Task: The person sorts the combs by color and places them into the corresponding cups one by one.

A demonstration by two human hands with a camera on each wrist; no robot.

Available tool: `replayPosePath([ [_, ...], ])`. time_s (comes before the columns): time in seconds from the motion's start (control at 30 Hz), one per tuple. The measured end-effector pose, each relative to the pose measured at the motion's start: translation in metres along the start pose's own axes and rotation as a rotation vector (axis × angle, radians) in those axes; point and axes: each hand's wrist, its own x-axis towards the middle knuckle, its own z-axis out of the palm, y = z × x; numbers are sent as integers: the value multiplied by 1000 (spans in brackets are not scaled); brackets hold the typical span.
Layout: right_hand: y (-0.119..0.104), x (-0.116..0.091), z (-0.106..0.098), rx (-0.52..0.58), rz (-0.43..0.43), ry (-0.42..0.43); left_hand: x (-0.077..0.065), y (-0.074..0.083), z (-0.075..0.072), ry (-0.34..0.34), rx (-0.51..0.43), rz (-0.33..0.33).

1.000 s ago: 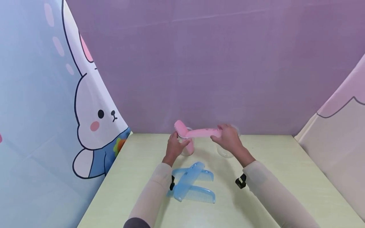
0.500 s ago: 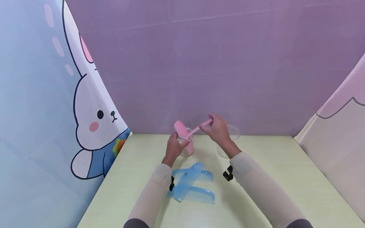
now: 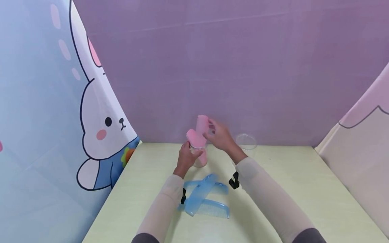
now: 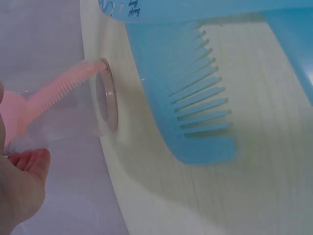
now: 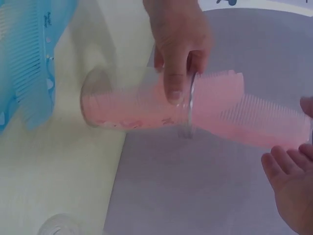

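My left hand (image 3: 186, 159) grips a clear plastic cup (image 3: 197, 163) near its rim, thumb and fingers on opposite sides. Pink combs stand in it: one comb (image 3: 191, 136) leans left, and another comb (image 3: 202, 124) sticks up higher with its end well above the rim. Through the clear wall in the right wrist view, pink teeth and printed marks show. At the raised comb's end, my right hand (image 3: 221, 136) has its thumb and fingers spread, right at the comb's edge. Several blue combs (image 3: 200, 195) lie crossed on the table in front of the cup.
A second clear cup (image 3: 247, 141) stands at the back right, partly behind my right forearm. A purple cloth (image 3: 231, 74) hangs along the table's back edge. Blue cloth with a rabbit print (image 3: 103, 131) hangs at the left.
My right hand has moved left and swung the pink comb up from nearly level to upright in the cup; its fingers have spread. My left hand stays on the cup.
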Motion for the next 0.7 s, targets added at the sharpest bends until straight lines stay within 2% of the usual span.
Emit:
replayPosePath([
  [0.27, 7, 6, 3, -12, -9, -100, -2, 2, 1, -8, -7, 3],
  [0.5, 9, 2, 5, -88, 18, -207, -4, 1, 7, -21, 16, 15],
  [0.7, 11, -2, -1, -181, -52, -214, -4, 3, 2, -16, 30, 81],
])
